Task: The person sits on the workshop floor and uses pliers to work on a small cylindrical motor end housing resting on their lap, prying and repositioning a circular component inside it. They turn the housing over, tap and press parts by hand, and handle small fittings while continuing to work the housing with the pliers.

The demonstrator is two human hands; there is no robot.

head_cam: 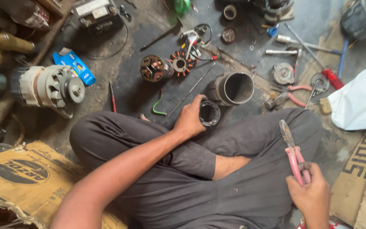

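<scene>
Down over my crossed legs, my left hand (189,118) wraps a short dark metal ring (209,113), thumb on top and fingers curled round its outer wall, holding it just above my knee near the floor. It looks rigid and weighty for its size, likely greasy, so gripping the rim from outside feels safest. My right hand (312,195) is closed round the pink handles of the pliers (292,150), whose tips point up and hold nothing. Just beyond the ring lies a wider grey steel sleeve (233,88) on the floor (128,89).
</scene>
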